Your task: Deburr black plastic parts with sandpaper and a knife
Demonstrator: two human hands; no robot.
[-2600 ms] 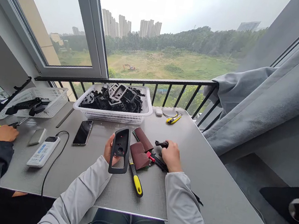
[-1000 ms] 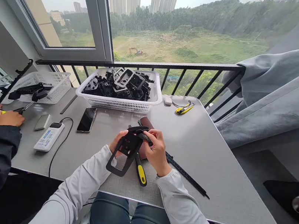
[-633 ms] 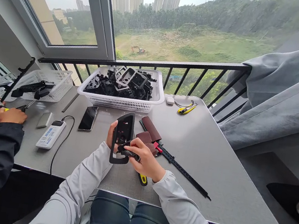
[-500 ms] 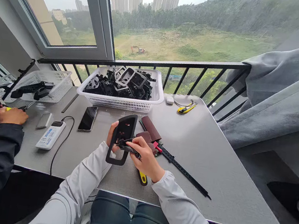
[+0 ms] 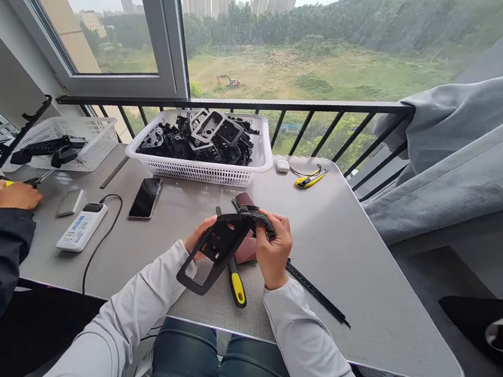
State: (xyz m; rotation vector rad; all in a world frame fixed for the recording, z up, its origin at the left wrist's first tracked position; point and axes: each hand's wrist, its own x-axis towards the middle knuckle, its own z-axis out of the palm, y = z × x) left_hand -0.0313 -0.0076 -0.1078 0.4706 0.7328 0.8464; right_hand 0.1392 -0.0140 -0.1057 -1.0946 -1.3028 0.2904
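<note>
My left hand (image 5: 197, 238) grips a black plastic frame (image 5: 213, 249) with two openings, held tilted above the grey table (image 5: 361, 274). My right hand (image 5: 273, 247) is closed on a small dark piece, seemingly sandpaper (image 5: 258, 217), pressed against the frame's upper end. Under my hands lie brown sandpaper pieces (image 5: 247, 249), a yellow-handled tool (image 5: 235, 282) and a long black ruler-like tool (image 5: 317, 294).
A white basket (image 5: 254, 170) full of black frames stands at the back. A phone (image 5: 145, 197), a white device with cable (image 5: 79, 226), a yellow knife (image 5: 310, 178) and a second basket (image 5: 92, 146) lie around. Another person's hands (image 5: 5, 192) work at the left.
I tilted the frame from upright to leaning, and my right hand moved from the frame's lower part up to its top end.
</note>
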